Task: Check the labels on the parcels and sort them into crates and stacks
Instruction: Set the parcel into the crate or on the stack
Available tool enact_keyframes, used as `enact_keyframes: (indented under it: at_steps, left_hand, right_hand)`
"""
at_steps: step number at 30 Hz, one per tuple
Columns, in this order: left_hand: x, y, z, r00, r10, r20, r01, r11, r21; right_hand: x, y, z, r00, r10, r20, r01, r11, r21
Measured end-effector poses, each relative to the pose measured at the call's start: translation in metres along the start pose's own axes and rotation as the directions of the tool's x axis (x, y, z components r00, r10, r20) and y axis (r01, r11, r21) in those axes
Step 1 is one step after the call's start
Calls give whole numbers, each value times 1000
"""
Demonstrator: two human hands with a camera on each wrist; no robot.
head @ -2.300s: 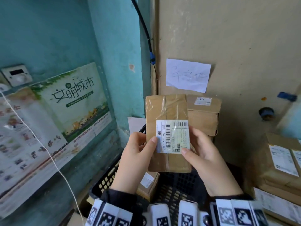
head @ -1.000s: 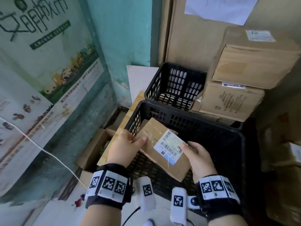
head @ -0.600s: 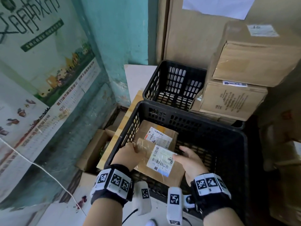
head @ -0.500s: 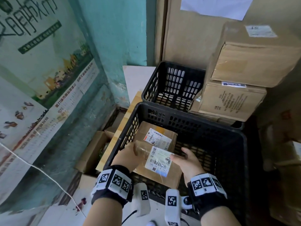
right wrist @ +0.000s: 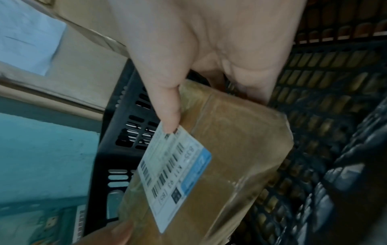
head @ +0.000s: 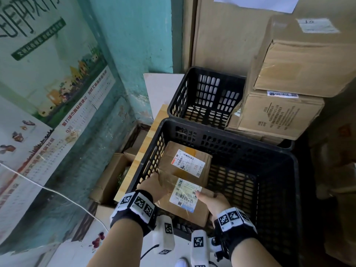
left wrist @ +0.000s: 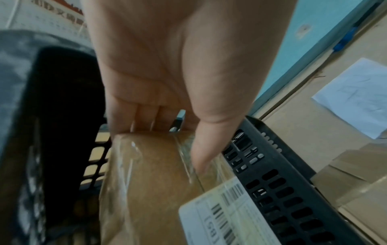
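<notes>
We have the taped brown parcel point(head: 185, 201) low inside the near black crate point(head: 277, 189), label side up, held at its two ends. Our left hand point(head: 154, 187) grasps the end toward the crate's left wall, thumb on the taped top and fingers point(left wrist: 144, 116) curled over the far edge; our right hand point(head: 213, 203) grasps the other end, thumb tip resting on the corner of the white label point(right wrist: 173, 172) and the other fingers tucked below. The parcel's long axis runs from the left hand across to the right, slanting toward the crate's near wall, so both hands are equally close and each carries one end. Just beyond it lies a second labelled parcel point(head: 185, 160) flat on the crate floor at the back left; the held parcel's far edge seems to overlap or lean on that one, but we cannot tell whether they touch. We judge that the move ahead is lowering and letting go, and it turns on whether the held parcel settles beside its neighbour or rides up on it. The parcel's underside and the crate floor beneath it are hidden, and the wrist views are too blurred to read the label. Behind stands another black crate point(head: 204, 97), with stacked cartons point(head: 289, 83) to its right.
</notes>
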State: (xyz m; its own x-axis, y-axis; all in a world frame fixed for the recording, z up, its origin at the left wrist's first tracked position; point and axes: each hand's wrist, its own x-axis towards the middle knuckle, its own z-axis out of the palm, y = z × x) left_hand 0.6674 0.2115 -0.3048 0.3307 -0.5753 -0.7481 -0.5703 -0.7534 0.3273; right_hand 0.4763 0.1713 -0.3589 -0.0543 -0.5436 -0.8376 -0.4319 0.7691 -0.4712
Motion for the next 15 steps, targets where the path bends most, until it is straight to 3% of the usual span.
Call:
enact_keyframes:
  at_steps: [3, 7, 12, 15]
  left_hand:
    - [5, -2, 2, 999, -6, 45, 7, 1000, -24]
    - [22, -8, 9, 994, -24, 107, 35, 994, -102]
    - [111, -60, 57, 994, -57, 96, 73, 981, -179]
    - [103, -58, 50, 994, -38, 105, 63, 967, -247]
  right_hand:
    - [31, 18, 3, 997, 67, 28, -67, 998, 11]
    - [22, 9, 6, 959, 223, 176, -233, 972, 38]
    - [26, 2, 20, 943, 277, 185, -291, 955, 52]
    - [36, -1, 27, 937, 299, 182, -311, 949, 46]
